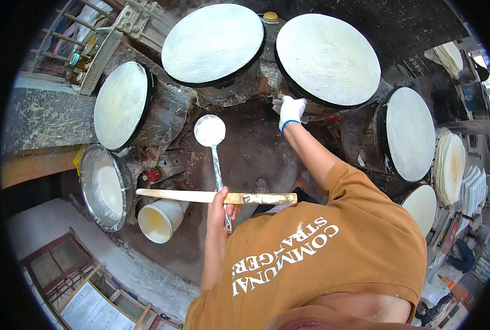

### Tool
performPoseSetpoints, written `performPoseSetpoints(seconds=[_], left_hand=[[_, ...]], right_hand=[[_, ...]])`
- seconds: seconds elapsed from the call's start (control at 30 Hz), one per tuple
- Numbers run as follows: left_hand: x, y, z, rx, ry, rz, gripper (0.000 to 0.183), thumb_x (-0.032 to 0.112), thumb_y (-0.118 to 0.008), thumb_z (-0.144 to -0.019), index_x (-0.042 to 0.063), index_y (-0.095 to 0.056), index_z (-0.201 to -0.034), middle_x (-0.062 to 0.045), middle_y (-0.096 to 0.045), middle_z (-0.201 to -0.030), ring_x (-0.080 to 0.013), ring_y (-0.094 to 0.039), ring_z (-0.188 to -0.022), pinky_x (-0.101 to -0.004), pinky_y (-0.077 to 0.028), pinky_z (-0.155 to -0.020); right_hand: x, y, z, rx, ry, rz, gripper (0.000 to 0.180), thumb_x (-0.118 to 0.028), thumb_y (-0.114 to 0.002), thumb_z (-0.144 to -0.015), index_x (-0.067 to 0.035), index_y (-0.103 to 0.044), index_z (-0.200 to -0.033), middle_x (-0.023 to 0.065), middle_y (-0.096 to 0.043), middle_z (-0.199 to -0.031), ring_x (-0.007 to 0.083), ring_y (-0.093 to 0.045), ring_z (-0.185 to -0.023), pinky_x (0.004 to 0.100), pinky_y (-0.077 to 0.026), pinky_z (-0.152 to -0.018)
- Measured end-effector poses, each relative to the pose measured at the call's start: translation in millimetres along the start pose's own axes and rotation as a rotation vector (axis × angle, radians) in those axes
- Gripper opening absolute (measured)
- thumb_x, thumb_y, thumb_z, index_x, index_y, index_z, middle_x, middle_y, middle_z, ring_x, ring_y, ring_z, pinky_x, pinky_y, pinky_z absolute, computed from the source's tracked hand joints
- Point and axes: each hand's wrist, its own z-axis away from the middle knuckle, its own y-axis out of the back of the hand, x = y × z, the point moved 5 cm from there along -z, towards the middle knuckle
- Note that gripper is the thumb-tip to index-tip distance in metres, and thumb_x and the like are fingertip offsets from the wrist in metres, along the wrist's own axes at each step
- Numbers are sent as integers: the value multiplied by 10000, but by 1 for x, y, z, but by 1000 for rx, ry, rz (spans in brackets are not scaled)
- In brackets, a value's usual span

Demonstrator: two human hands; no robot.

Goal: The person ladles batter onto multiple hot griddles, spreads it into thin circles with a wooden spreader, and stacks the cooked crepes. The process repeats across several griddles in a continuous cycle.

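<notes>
My left hand (pixel 222 206), bare, holds a metal ladle (pixel 217 165) with a white-coated round bowl and, crossing its handle, a long flat wooden spatula (pixel 179 195). My right hand (pixel 292 109), in a white glove with a blue cuff, is at the side of a drum-shaped stove, below its round griddle (pixel 327 57); what its fingertips touch is hidden. Pale, batter-like sheets cover this and other round griddles set in an arc: one at top centre (pixel 212 43), one at left (pixel 121 105), one at right (pixel 410 134) and one partly hidden lower right (pixel 420 208).
A metal basin (pixel 125 185) of white liquid stands at left, beside a white bucket (pixel 175 218) with yellowish contents. Stacked round flat sheets (pixel 449 169) lie at right. A ledge (pixel 51 119) and a slatted rack (pixel 63 37) border the left; a window frame (pixel 59 264) is lower left.
</notes>
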Motion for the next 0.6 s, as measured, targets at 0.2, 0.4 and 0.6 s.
performPoseSetpoints(seconds=[0.2,0.4,0.6], left_hand=[[8,26,3,105,-29,4,302,256,-457,-939,112,-447,-675,29,-360,-405,-111,-347,-323,-255,-332,-428],[6,59,7,139,-26,133,291,250,-469,-933,105,-449,-682,19,-361,-409,-121,-352,-325,-263,-319,-410],[30,87,12,46,-80,318,268,240,-492,-918,104,-456,-691,2,-370,-410,-131,-350,-314,-265,-294,-369]], right_hand=[[20,-96,-68,-342,-117,-167,250,-206,-427,-899,-58,-486,-708,119,-573,-598,232,-529,-430,334,-425,-382],[43,-114,-43,-297,56,271,110,-92,-495,-826,-100,-518,-933,28,-483,-595,135,-405,-393,279,-314,-348],[43,-123,13,-479,-44,490,95,-111,-521,-875,-128,-507,-968,18,-511,-683,118,-470,-512,288,-410,-448]])
